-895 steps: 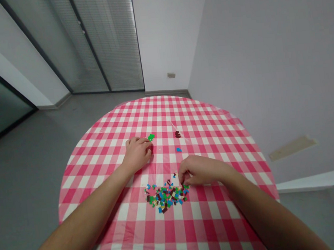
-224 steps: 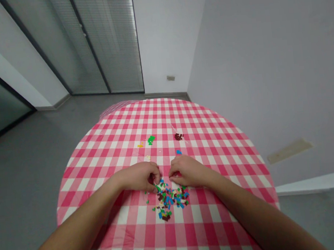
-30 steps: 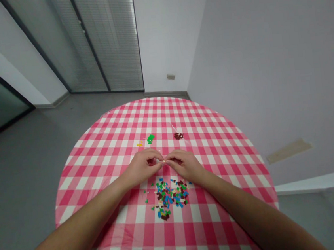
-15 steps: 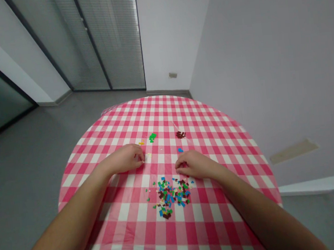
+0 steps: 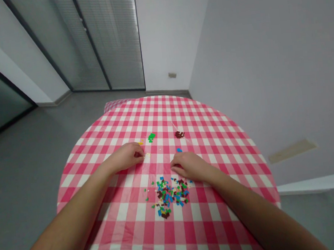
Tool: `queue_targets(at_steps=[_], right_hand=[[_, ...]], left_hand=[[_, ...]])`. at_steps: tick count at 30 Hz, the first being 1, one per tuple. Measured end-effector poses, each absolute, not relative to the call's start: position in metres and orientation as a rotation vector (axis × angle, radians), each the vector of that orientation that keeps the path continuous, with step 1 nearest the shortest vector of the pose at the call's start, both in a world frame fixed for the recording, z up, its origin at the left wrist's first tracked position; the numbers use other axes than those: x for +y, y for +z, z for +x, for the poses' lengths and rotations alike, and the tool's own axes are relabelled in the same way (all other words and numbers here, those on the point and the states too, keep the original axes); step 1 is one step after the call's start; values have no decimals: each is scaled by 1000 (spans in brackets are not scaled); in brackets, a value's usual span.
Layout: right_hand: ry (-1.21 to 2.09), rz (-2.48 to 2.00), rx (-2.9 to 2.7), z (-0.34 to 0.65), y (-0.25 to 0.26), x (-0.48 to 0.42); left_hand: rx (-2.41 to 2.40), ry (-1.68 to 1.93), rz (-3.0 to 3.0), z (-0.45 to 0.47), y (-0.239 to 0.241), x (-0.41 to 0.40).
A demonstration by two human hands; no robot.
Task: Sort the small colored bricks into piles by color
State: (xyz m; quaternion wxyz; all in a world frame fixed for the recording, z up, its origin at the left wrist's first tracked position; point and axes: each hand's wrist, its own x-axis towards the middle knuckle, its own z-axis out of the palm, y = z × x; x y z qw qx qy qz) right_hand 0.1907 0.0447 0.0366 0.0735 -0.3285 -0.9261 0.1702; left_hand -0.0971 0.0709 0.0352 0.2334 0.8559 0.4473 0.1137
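Cream pieces (image 5: 148, 154): sat just beside left hand (image 5: 127, 155), too small to read long axis.
Saw multicoloured block pile (image 5: 170, 195) near right hand (image 5: 190, 165), long axes at mixed angles; couldn't tell either curled hand's grip.

My left forearm (image 5: 73, 226) slants up from the lower left corner to my left hand (image 5: 128, 154) near the centre, fingers curled; my right forearm (image 5: 245, 202) comes from the lower right, my right hand (image 5: 189, 166) slightly lower, fingers bent.
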Motion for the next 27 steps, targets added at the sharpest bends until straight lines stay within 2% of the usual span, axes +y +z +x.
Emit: queue_targets(at_steps=[10, 18, 27], right_hand=[[246, -1150, -2776, 178, 28, 46], [371, -894, -2740, 184, 23, 47], [363, -1236, -2545, 168, 18, 43]], left_hand=[[1220, 398, 2296, -92, 33, 70], [1269, 402, 2274, -92, 32, 70], [1374, 472, 2155, -88, 29, 68]])
